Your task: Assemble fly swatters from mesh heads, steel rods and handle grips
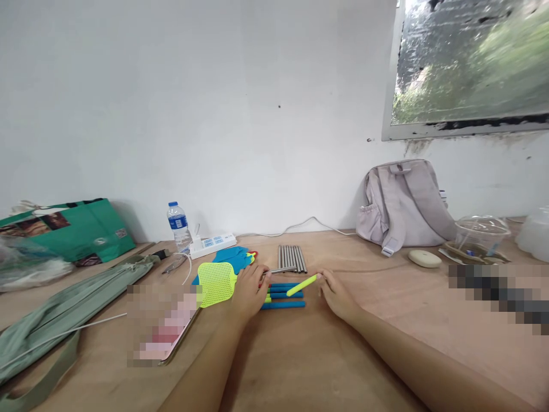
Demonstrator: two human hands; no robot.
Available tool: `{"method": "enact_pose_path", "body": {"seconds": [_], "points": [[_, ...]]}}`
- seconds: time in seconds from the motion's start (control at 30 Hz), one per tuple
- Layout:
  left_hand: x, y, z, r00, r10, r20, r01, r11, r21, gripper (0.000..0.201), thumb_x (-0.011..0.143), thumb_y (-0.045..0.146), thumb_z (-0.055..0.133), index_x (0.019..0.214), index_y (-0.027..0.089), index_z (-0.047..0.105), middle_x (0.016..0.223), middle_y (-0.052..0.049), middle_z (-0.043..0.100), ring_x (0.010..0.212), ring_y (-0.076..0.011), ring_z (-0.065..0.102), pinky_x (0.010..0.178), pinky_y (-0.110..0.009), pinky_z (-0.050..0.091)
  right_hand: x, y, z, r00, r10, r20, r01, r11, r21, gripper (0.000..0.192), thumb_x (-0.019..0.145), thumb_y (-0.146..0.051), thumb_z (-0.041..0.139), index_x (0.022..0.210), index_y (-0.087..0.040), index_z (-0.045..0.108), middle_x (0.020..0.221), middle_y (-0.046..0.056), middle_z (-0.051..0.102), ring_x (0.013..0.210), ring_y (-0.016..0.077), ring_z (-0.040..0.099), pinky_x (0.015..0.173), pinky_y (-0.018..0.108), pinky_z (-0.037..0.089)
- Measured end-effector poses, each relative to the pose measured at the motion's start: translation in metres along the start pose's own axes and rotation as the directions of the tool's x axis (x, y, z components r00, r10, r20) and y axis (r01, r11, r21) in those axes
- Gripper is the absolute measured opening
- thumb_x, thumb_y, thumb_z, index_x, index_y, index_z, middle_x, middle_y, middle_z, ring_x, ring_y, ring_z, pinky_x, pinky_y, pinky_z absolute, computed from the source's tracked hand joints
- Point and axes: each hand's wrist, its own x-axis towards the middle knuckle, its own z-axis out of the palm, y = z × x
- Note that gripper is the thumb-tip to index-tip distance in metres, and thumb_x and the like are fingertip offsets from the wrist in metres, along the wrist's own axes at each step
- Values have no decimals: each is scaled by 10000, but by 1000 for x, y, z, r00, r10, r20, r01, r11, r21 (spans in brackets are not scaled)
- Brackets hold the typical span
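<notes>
My left hand (pixel 251 290) is closed around a thin silver metal rod (pixel 281 269), which points out to the right from its fingers. A yellow-green fly swatter head (pixel 215 284) lies against the left side of that hand; whether the rod joins it is hidden. Between the thumb and fingers of my right hand (pixel 337 293) is the end of a yellow-green handle tube (pixel 301 285), tilted down to the left. Below it, several blue handles (pixel 285 305) lie side by side. Blue swatter heads (pixel 231 258) are stacked behind the yellow-green one.
A row of metal rods (pixel 292 258) lies just beyond my hands. A power strip (pixel 213 246), water bottle (pixel 178 223) and green bag (pixel 81 232) stand to the left, near a phone (pixel 171 332). A backpack (pixel 405 206), beige oval case (pixel 424 258) and plastic cup (pixel 481 233) are right.
</notes>
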Motion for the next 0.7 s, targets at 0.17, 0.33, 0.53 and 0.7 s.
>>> {"method": "enact_pose_path", "body": {"seconds": [0.17,0.33,0.53,0.7], "points": [[-2,3,4,999,20,36,-17,996,-83,254,875,297,288,906,190,517,868,-50,562,831,-205,486,733,-357,354,7,5,-2,916,384,-117,-300,849,435,322,792,-541,342,799,-225,408,504,-42,446,431,132,466,383,241,341],[-6,15,13,994,58,97,-46,992,-122,258,882,295,283,931,200,518,930,-47,554,865,-198,477,761,-359,352,10,1,-11,898,426,-112,-279,748,603,349,752,-566,386,700,-222,360,563,-33,506,429,107,479,397,232,373],[-6,22,13,985,132,110,-122,988,-94,244,882,273,292,968,199,509,946,-52,541,881,-196,468,772,-356,366,5,-15,-41,989,112,100,-123,987,101,305,788,-525,395,756,-222,395,524,-79,415,381,94,423,390,224,354],[-4,19,10,973,212,91,-208,977,-53,249,875,183,292,1043,184,476,988,-65,528,898,-192,458,793,-355,377,-1,-33,-56,950,-160,269,266,868,-420,230,857,-371,352,845,-201,508,822,40,562,766,165,530,669,305,414]]}}
